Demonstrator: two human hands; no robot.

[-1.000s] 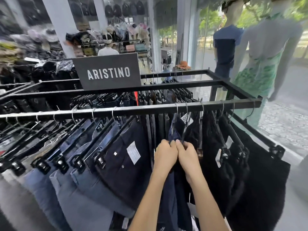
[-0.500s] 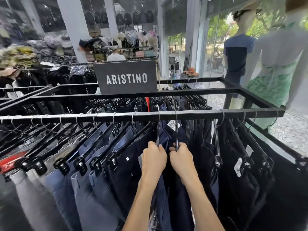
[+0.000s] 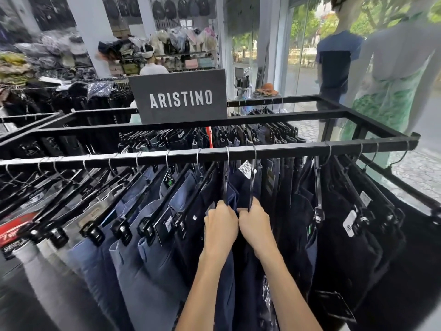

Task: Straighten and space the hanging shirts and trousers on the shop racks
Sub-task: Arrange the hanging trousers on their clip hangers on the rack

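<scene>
A black metal rack rail [image 3: 298, 150] carries a row of trousers on black clip hangers. Blue and grey jeans [image 3: 133, 254] hang slanted at the left, black trousers [image 3: 353, 235] at the right. In the middle hang two navy trousers [image 3: 241, 192] on neighbouring hangers. My left hand [image 3: 220, 226] grips the near end of the left hanger. My right hand [image 3: 256, 223] grips the near end of the right hanger. Both hands touch each other, knuckles up.
A dark "ARISTINO" sign [image 3: 180, 99] stands on the rack's middle bar. A second row of trousers [image 3: 250, 134] hangs behind. Two mannequins [image 3: 338, 58] stand by the glass front at the right. A person [image 3: 150, 60] stands at shelves far back.
Both hands have slid the two navy trousers' hangers leftward along the rail, away from the black ones. A gap has opened at their right. My view has shifted right and closer.
</scene>
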